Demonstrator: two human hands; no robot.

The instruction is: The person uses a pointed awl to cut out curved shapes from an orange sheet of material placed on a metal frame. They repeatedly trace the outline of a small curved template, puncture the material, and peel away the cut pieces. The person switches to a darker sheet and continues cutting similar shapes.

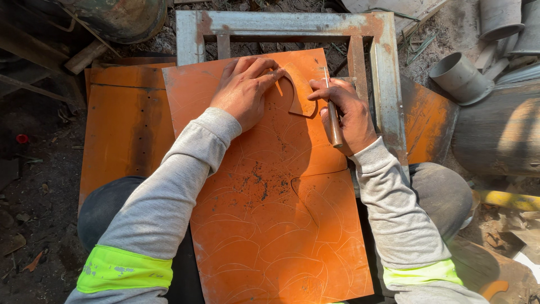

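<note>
The left hand [243,90] lies flat with fingers spread, pressing a curved orange template [298,90] against a large orange metal sheet [270,186] that rests on a grey metal frame [388,84]. The right hand [350,115] is closed around a thin scribing tool [332,112], its tip at the template's upper right edge. Judging by the surface, the marking is well along: the lower and middle parts of the sheet already carry many scratched curved outlines, while the upper strip near the hands looks barer. Another orange sheet [126,129] lies to the left, and grey pipes [458,76] sit to the right.
</note>
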